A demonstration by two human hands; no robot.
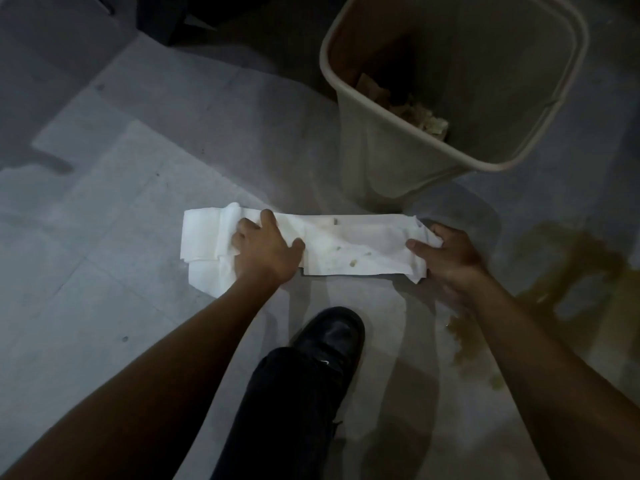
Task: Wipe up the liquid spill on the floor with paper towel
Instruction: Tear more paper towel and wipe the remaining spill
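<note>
Paper towel (346, 249) stretched flat on floor (104, 237), readied for puddle (568, 268) at right (still unwiped). Left hand (266, 251) fingers spread, pressing; right hand (446, 258) fingers pinching towel end.

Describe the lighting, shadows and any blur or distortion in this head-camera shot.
Head view: dim overall, with a brighter patch of floor around the paper towel, which looks nearly blown out; dark corners at top left; soft shadows fan from the arms toward the shoe; the right hand is slightly smeared; wide-angle bending tilts the bin; the brownish spill reads murky.
</note>
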